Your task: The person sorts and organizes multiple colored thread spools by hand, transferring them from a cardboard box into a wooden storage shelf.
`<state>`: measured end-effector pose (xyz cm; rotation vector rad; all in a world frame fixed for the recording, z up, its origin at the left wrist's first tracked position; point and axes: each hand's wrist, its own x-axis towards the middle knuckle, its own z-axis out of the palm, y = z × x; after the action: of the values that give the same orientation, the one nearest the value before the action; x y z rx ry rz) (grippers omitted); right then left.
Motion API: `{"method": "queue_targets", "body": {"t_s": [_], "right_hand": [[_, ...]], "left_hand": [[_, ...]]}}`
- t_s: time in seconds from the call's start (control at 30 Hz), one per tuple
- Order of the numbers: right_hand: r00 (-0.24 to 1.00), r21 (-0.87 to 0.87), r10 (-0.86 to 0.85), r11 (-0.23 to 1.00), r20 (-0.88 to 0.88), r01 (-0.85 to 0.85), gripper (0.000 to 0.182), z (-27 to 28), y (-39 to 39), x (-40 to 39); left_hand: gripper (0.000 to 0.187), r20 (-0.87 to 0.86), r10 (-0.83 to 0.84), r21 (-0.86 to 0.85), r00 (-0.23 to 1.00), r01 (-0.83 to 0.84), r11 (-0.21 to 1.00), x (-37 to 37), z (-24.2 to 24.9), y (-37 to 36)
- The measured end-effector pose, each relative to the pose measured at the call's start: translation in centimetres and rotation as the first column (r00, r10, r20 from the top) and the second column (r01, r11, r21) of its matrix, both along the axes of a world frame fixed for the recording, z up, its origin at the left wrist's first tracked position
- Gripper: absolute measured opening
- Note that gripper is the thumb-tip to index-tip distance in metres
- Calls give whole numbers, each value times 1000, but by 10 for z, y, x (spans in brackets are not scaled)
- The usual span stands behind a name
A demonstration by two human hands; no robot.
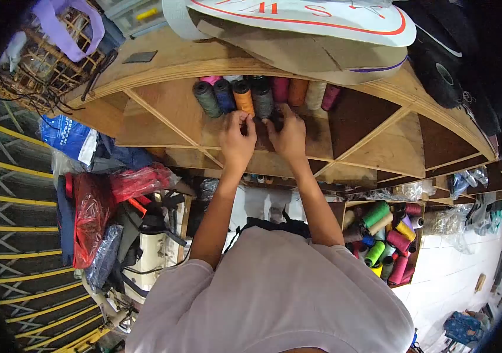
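Observation:
Several thread spools lie side by side in a compartment of a wooden shelf (168,115). My left hand (238,141) is at the near end of an orange thread spool (243,97). Its thumb and curled fingers are pinched together; whatever is between them is too small to make out. My right hand (288,134) has its thumb and fingers at the lower end of a dark grey thread spool (263,100). Left of these are a blue spool (223,97) and a grey-green spool (206,99). Brown (298,92), cream (315,95) and maroon (330,97) spools sit to the right.
Diagonal wooden dividers (371,138) split the shelf. A white printed board (321,22) and cardboard rest on top. Below right, a box holds many coloured spools (374,215). Plastic-wrapped red items (93,217) and a yellow-slatted folding gate (21,228) stand at left.

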<state>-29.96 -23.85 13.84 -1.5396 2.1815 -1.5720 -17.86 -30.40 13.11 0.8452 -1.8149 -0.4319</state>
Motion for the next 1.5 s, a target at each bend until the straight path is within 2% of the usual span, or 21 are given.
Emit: {"method": "queue_targets", "body": {"t_s": [0.07, 0.3, 0.43, 0.53, 0.6, 0.73, 0.83, 0.9, 1.0, 1.03, 1.1, 1.13, 1.17, 1.2, 1.27, 1.3, 1.33, 1.43, 1.47, 1.5], "right_hand": [[1000, -10, 3, 1000, -20, -4, 40, -3, -1, 1], [999, 42, -15, 999, -39, 17, 37, -1, 0, 5], [1000, 21, -24, 999, -12, 25, 35, -4, -2, 7], [994, -56, -94, 994, -51, 92, 32, -2, 0, 11], [993, -52, -110, 993, -47, 108, 31, 2, 2, 12], [989, -17, -135, 991, -55, 135, 30, -2, -1, 13], [986, 0, -149, 989, -68, 150, 30, 0, 1, 13], [995, -11, -90, 996, -43, 89, 30, 1, 2, 13], [992, 22, -116, 993, -53, 117, 34, 0, 1, 15], [992, 15, -110, 994, -59, 111, 34, 0, 0, 15], [986, 126, -152, 979, -71, 160, 37, 0, 0, 16], [986, 126, -151, 979, -74, 160, 37, 2, 1, 17], [986, 120, -146, 981, -78, 155, 41, 4, 1, 18], [986, 116, -146, 981, -83, 155, 44, 5, 3, 19], [976, 69, -182, 979, -116, 191, 46, 3, 7, 23], [967, 18, -214, 976, -141, 219, 47, 4, 10, 26], [962, 16, -236, 970, -140, 241, 47, 4, 14, 29], [897, 15, -302, 946, -323, 324, 51, -7, 29, 42], [881, 28, -349, 926, -320, 377, 51, -16, 39, 45], [851, -6, -282, 950, -443, 312, 53, -15, 54, 54]], "left_hand": [[8, 45, -26, 120, 999, 20, 993, 1, 2, 0], [11, 76, -45, -29, 996, 48, 998, 1, -6, -5], [10, 91, -66, 65, 994, 60, 996, 3, -2, 0], [10, 108, -56, 3, 993, 56, 998, 3, -8, -4], [10, 128, -51, -68, 990, 60, 996, 4, -7, -4], [10, 167, -29, -42, 986, 36, 998, 7, 0, 3], [13, 231, -80, -107, 970, 107, 988, 13, 5, 5], [18, 278, -172, -106, 945, 208, 972, 17, 6, 4], [23, 340, -244, -107, 908, 295, 949, 26, 6, 1], [27, 369, -249, -75, 895, 296, 952, 30, 6, 4], [30, 399, -225, -105, 889, 288, 952, 36, 3, 10], [34, 434, -208, -126, 877, 287, 949, 40, 2, 14], [46, 530, -228, -36, 817, 290, 956, 45, -2, 18], [46, 526, -234, -34, 818, 295, 955, 51, -6, 23], [63, 597, -132, -180, 792, 292, 939, 60, -11, 35], [76, 649, -164, -118, 743, 311, 943, 66, -9, 39], [76, 650, -179, -119, 739, 332, 936, 68, -6, 38], [86, 625, -236, -86, 744, 366, 927, 70, -6, 39], [87, 645, -251, -58, 721, 374, 926, 72, -7, 37], [87, 663, -280, -28, 695, 396, 918, 74, -7, 38]]}}
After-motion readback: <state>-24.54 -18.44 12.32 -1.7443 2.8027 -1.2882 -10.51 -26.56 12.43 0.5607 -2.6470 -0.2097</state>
